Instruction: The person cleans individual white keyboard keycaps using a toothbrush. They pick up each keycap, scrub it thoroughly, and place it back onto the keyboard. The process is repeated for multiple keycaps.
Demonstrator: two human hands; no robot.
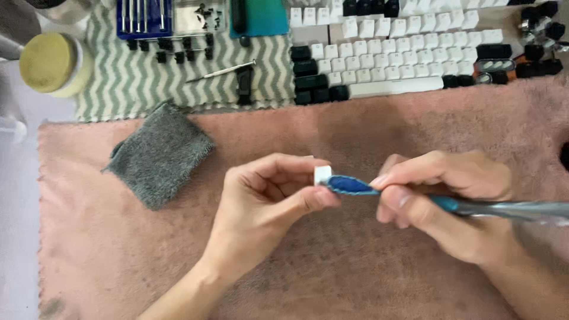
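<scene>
Pink terry towel [355, 130] covers the work surface, presumably so small parts stay put and nothing gets scratched. Over it the left hand [269, 198] pinches a small white keycap [322, 174] between thumb and forefinger, turned so one face meets the brush. The right hand [444, 201] is closed around a toothbrush with a blue head and a teal-and-grey handle [355, 186], gripped close to the head for control, its head touching the keycap. Which face of the cap the bristles reach I cannot quite tell from here.

A folded grey microfibre cloth [159, 155] lies on the towel to the left, within easy reach. Beyond the towel, rows of loose white and black keycaps [391, 56] are laid out in keyboard order. On the green-and-white zigzag mat [118, 83] beside them rest a slim metal tool [220, 72] and a blue case of small screwdrivers [144, 18]. A round tub with a yellow lid [53, 62] sits far left.
</scene>
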